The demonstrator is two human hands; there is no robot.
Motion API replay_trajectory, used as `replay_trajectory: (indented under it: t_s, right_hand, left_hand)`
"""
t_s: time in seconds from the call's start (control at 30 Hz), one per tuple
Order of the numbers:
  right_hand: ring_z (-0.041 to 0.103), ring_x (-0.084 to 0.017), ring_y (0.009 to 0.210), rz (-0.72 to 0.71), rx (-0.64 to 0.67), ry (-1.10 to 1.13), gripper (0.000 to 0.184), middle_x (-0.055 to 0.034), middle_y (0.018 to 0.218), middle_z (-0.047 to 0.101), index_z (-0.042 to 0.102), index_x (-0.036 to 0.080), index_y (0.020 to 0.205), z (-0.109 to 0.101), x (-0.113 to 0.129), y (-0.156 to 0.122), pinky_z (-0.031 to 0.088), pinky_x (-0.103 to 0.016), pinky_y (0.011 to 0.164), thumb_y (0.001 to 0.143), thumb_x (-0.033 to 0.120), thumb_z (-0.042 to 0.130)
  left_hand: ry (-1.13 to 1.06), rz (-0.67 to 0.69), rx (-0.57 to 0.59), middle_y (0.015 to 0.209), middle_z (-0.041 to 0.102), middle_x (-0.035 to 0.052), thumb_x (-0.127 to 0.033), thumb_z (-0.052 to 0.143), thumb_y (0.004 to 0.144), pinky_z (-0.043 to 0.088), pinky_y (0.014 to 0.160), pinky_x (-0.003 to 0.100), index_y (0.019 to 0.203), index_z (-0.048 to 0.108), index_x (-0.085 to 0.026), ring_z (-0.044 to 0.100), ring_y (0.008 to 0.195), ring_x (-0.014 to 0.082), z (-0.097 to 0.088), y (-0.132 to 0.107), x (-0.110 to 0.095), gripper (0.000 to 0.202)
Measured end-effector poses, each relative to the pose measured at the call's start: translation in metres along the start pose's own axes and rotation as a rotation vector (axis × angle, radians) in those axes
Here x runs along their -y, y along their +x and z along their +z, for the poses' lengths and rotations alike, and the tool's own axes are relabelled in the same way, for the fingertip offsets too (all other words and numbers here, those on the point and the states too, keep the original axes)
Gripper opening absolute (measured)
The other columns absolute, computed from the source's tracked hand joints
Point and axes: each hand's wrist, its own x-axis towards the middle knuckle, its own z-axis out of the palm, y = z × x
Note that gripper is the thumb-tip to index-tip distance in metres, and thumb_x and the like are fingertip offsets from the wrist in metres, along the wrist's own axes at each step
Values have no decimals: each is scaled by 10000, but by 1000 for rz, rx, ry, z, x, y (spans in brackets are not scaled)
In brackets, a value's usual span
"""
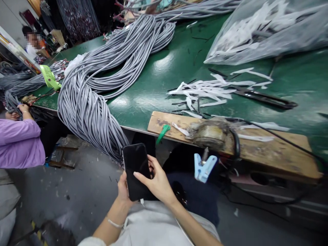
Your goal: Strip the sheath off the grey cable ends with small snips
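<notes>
A black smartphone (pixel 135 167) with a dark screen is held upright in front of my body, a white cable plug (pixel 142 202) at its lower edge. My left hand (pixel 123 188) grips the phone along its left side, partly hidden behind it. On the other side, my right hand (pixel 157 181) holds the right edge, its thumb lying over the screen and the other fingers curled at the side. Just beyond the phone, a thick bundle of grey cables (pixel 89 109) hangs over the table edge.
The green table (pixel 159 75) carries white strips (pixel 205 90), black pliers-like cutters (pixel 266 97) and a clear bag (pixel 256 37) of strips. A wooden board (pixel 276 150) bears a small motor-like device (pixel 212 133) with a blue clip (pixel 204 167). At left, a person in a purple sleeve (pixel 22 141) handles cables.
</notes>
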Motion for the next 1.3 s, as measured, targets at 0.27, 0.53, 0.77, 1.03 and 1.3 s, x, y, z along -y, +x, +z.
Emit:
replay_trajectory:
  t_s: [0.27,0.53,0.77,1.03,1.3]
  right_hand:
    - [548,-231,980,42,182,-34,799,-98,1144,523,383,187,1286,-10,-2,-2,479,-358,816,577,319,727]
    - [456,-263,1127,91,213,2,987,-128,1252,435,275,175,1355,-6,6,-4,402,-406,944,511,320,766]
    - [535,-171,895,9,283,97,740,-85,1088,515,331,168,1367,-24,-8,-3,464,-309,800,698,333,602]
    - [499,-125,764,-1,255,162,724,-52,995,495,343,218,1374,-26,-14,-3,466,-235,663,707,342,595]
    - [543,-163,917,-37,312,125,778,-80,1121,512,238,209,1419,-31,-6,-7,456,-299,849,733,333,584]
  left_hand:
    - [14,13,49,989,689,200,-507,607,700,285,1024,511,1025,679,-30,516,1123,381,12,1,-6,581]
    - [4,7,101,1017,686,179,-510,554,739,299,1021,485,1024,686,-52,530,1113,361,15,2,-7,555]
    - [3,-2,148,1073,662,186,-518,458,793,306,1003,506,1085,649,-54,494,1153,352,17,3,-8,580]
    - [19,-33,149,1102,637,215,-551,499,756,311,996,507,1121,608,-20,473,1164,368,16,4,-7,654]
    - [4,-36,103,1152,608,216,-545,476,773,304,1001,521,1134,589,-32,429,1210,363,19,5,-7,637]
